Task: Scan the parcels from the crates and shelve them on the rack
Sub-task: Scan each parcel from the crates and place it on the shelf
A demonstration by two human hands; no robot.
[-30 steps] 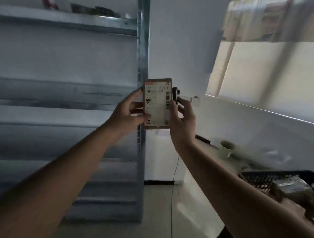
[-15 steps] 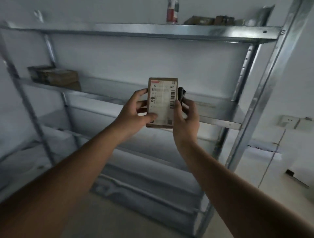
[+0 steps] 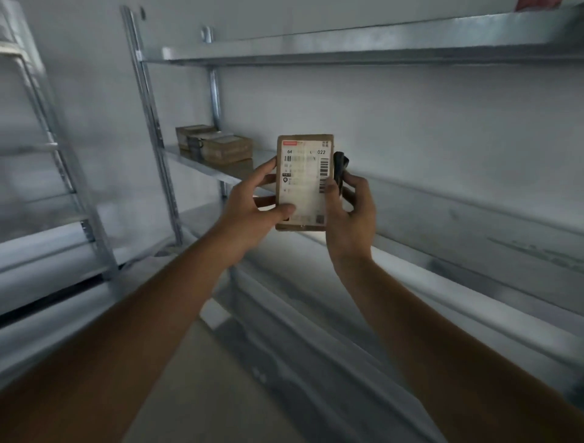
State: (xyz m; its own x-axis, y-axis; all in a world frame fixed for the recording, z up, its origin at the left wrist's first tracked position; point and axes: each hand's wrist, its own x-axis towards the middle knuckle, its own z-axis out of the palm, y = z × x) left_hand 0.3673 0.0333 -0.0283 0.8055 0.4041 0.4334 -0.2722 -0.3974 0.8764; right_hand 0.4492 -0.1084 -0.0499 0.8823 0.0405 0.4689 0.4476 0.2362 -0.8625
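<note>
Two bare forearms reach up from the bottom corners toward the middle of the view, and both hands meet on one small brown parcel (image 3: 304, 181) held upright in the air in front of the rack (image 3: 148, 104). The left hand (image 3: 249, 208) grips the parcel's left edge, thumb pressed across the lower front of the white shipping label (image 3: 305, 183), fingers curled behind. The right hand (image 3: 350, 215) pinches the right edge with its thumb laid over the barcode side, while its curled fingers also hold a small black scanner (image 3: 340, 169) (its shape is too dark to make out further) just beside the parcel's right edge. The label faces the camera; the figures 64 and 022 can be read near its top.

Behind the hands run the rack's grey metal shelves. On the middle shelf (image 3: 202, 163), at its left end close to the upright post, sits a small cluster of brown parcels (image 3: 215, 147), touching one another. Above it the top shelf (image 3: 347, 50) spans the view, with something reddish (image 3: 537, 3) barely showing at its far right end. A second metal rack (image 3: 57, 164) stands blurred at the left edge.
</note>
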